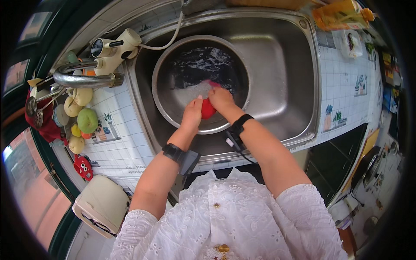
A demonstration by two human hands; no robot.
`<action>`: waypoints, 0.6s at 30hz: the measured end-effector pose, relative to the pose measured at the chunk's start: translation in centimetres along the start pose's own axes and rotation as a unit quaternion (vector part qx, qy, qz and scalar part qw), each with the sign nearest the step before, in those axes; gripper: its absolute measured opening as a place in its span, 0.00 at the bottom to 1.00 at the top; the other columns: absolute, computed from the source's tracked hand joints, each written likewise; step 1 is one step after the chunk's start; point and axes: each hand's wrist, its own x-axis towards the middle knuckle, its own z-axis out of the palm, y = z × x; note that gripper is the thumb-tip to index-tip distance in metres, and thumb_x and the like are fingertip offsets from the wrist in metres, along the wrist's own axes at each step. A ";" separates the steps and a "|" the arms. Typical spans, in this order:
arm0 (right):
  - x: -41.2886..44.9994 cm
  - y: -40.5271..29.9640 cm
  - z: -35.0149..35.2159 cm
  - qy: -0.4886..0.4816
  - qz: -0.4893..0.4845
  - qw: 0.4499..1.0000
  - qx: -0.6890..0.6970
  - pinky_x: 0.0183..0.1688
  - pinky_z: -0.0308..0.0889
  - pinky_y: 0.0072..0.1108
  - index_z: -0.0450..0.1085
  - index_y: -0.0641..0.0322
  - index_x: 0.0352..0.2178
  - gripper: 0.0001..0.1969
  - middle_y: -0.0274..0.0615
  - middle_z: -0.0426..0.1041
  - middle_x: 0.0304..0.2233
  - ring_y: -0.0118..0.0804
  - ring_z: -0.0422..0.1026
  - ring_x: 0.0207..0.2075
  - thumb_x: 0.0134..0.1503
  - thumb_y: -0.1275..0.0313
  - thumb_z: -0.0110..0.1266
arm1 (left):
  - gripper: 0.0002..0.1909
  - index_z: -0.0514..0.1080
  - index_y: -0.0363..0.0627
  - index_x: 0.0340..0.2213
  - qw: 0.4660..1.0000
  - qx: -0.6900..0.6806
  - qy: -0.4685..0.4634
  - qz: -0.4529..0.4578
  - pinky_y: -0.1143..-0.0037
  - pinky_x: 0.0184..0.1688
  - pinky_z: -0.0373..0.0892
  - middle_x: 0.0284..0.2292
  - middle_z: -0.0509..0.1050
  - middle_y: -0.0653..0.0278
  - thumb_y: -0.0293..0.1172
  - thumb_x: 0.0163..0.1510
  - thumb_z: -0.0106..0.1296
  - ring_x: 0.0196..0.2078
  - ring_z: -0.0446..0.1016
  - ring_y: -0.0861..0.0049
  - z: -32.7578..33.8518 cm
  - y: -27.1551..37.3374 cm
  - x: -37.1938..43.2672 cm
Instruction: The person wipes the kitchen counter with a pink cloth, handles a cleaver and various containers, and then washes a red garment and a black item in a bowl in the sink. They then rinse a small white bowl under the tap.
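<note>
A round metal basin (156, 94) with water in it stands in the left part of a stainless steel sink (269, 71). Over its near side, my left hand (192, 113) grips a smooth red object (208, 110), perhaps a fruit or vegetable. My right hand (222, 99) is closed against the upper right of that object, and a bit of pink material (214, 83) shows at its fingertips; what this is cannot be told. Pale foam or bubbles (198, 91) lie in the water beyond my hands. Both wrists wear black straps with small devices.
A curved metal faucet (87, 76) and a white fixture with a hose (113, 48) stand left of the sink. Further left are several fruits (87, 120), ladles (31, 105) and a cream appliance (102, 204). An orange bottle (341, 15) and a plastic container (350, 44) sit at the upper right.
</note>
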 end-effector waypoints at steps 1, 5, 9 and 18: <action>-0.7 0.5 -0.3 0.030 -0.048 0.998 -0.005 0.45 0.62 0.37 0.70 0.65 0.33 0.17 0.58 0.69 0.38 0.57 0.68 0.40 0.54 0.62 0.40 | 0.17 0.67 0.38 0.37 0.994 0.097 -0.006 0.056 0.78 0.37 0.65 0.27 0.71 0.63 0.41 0.59 0.38 0.31 0.70 0.78 -0.5 -0.9 0.5; -2.3 1.5 -0.4 0.034 -0.274 0.949 -0.153 0.44 0.63 0.37 0.69 0.58 0.35 0.12 0.52 0.63 0.43 0.54 0.66 0.42 0.52 0.64 0.46 | 0.20 0.62 0.46 0.49 0.932 0.312 0.141 0.117 0.77 0.44 0.63 0.42 0.67 0.56 0.42 0.59 0.38 0.38 0.68 0.74 -3.4 -3.2 1.7; -1.4 3.6 -0.8 -0.081 -0.429 0.848 -0.301 0.43 0.64 0.38 0.68 0.55 0.34 0.10 0.48 0.62 0.42 0.50 0.65 0.43 0.49 0.66 0.50 | 0.31 0.49 0.56 0.58 0.991 0.043 -0.023 -0.122 0.58 0.57 0.51 0.61 0.41 0.58 0.51 0.57 0.40 0.62 0.43 0.63 -2.5 1.8 -0.9; -4.5 -3.1 -0.6 -0.069 -0.249 0.950 0.174 0.34 0.64 0.29 0.63 0.61 0.24 0.06 0.47 0.67 0.27 0.47 0.68 0.31 0.40 0.78 0.50 | 0.29 0.63 0.46 0.46 0.953 -0.221 -0.112 -0.174 0.61 0.50 0.61 0.46 0.65 0.58 0.57 0.53 0.44 0.49 0.64 0.64 -2.8 0.1 1.9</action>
